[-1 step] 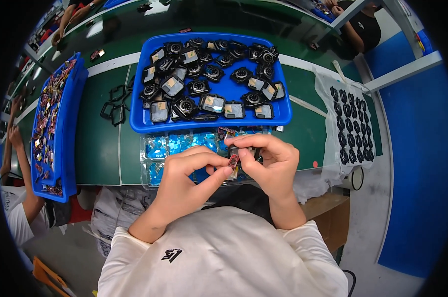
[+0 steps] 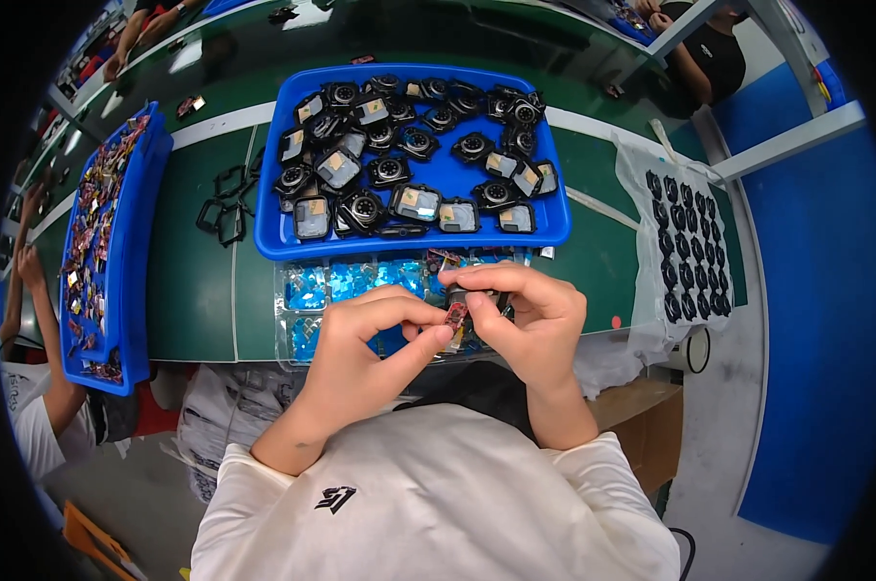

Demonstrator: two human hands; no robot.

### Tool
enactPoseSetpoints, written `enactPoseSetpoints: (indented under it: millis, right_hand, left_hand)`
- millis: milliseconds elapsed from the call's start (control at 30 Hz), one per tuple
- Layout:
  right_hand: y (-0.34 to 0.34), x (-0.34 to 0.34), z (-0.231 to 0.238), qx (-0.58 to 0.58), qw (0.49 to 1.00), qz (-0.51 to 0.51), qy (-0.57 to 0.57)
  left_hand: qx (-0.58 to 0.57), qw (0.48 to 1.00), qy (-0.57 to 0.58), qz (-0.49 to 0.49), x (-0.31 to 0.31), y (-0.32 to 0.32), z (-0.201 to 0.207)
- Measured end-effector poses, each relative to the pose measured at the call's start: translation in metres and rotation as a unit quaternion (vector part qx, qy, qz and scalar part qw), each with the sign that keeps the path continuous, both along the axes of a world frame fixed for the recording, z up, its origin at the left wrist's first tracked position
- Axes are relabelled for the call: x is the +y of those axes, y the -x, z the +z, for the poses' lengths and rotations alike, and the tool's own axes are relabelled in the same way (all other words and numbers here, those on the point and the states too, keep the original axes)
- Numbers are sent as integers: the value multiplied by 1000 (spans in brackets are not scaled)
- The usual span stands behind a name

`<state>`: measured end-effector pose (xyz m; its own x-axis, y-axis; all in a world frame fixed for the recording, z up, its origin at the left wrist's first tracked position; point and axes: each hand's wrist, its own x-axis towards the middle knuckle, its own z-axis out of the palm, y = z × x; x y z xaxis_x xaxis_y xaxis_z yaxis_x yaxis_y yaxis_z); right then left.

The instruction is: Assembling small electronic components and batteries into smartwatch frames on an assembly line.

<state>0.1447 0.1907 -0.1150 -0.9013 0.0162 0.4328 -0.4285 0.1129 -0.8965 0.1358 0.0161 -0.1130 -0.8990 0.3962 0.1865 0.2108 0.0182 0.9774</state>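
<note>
In front of my chest, both hands meet over the near edge of the bench. Thumb and forefinger of my left hand pinch the lower end of a small red circuit board. My right hand is closed around a dark part at the board's upper end, thumb against its side and forefinger over the top. Fingers hide most of that dark part, so its kind is unclear. Just beyond, a blue tray holds many black watch cases, some face down with round sensor backs showing.
Under my hands lies a clear compartment tray with shiny blue pieces. A long blue bin of small electronic parts stands left. Black frames lie between bin and tray. White sheeting at right carries rows of black parts. Co-workers' arms show left.
</note>
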Motion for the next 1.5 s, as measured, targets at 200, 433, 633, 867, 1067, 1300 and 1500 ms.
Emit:
enactPoseSetpoints:
  millis: [200, 433, 633, 867, 1067, 1300, 1500]
  right_hand:
    - [0, 2, 3, -20, 999, 29, 11]
    - [2, -1, 6, 63, 993, 44, -87]
    - [0, -4, 5, 23, 998, 60, -10]
    - [14, -9, 23, -86, 993, 84, -15]
    - [145, 10, 56, -37, 996, 74, -15]
    - [328, 93, 3, -203, 965, -101, -131]
    - [359, 114, -33, -257, 914, -163, -268]
  left_hand:
    - [-65, 994, -76, -36, -5, 1, -3]
    - [-192, 965, -176, -27, -4, 1, -6]
    - [-163, 969, -175, 62, 3, 0, -11]
    - [-115, 971, -166, 124, 3, 5, -21]
    - [-75, 978, -151, 127, -14, 7, -17]
    - [127, 984, 7, 122, -40, 9, -8]
    - [108, 978, 37, 177, -69, 7, 1]
